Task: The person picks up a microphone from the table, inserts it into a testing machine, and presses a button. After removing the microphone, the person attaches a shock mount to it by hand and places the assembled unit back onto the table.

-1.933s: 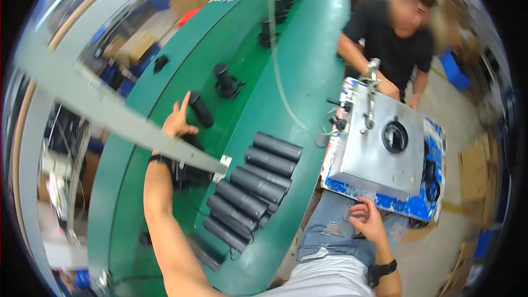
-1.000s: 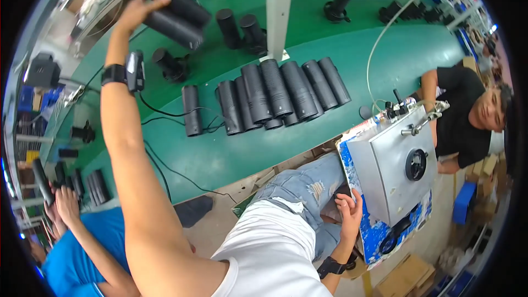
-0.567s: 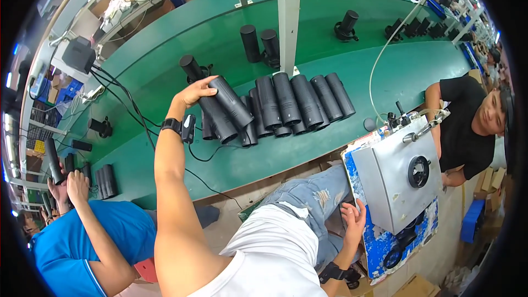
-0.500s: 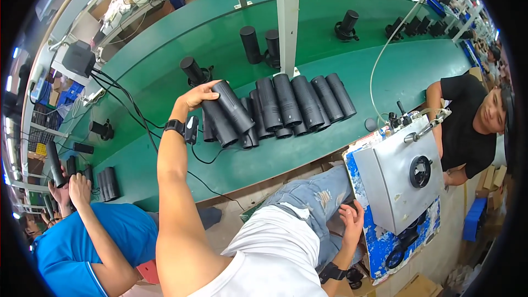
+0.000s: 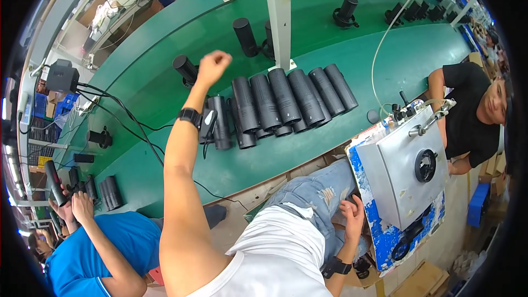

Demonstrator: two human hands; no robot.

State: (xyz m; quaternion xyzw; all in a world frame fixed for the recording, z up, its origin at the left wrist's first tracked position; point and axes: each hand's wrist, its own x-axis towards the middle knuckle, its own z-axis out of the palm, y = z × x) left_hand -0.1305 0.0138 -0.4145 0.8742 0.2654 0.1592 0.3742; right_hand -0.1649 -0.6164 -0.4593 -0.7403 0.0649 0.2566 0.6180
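My left hand [image 5: 214,65] is raised over the green conveyor, its fingers curled together with no object visible in them. Below it lies a row of black ribbed cylinders [image 5: 284,96], stacked in two layers on the green ledge; the leftmost cylinder [image 5: 220,124] is partly behind the small black device strapped at my left wrist. Close to the left hand, a black cylinder on a round base [image 5: 186,69] stands on the conveyor. My right hand [image 5: 352,214] hovers by my jeans, left of the metal box, with loosely bent fingers apart and nothing held.
A grey metal box fixture [image 5: 393,170] with a black ring rests on a worn blue-white board [image 5: 379,242] at right. A white post [image 5: 279,22] rises behind the cylinders. Black cables [image 5: 126,107] hang at left. Co-workers in blue [image 5: 104,247] and black [image 5: 467,110] flank me.
My left hand has let go of a black cylinder, which now lies against the row's left end. The hand has moved up and away over the conveyor. My right hand has barely moved.
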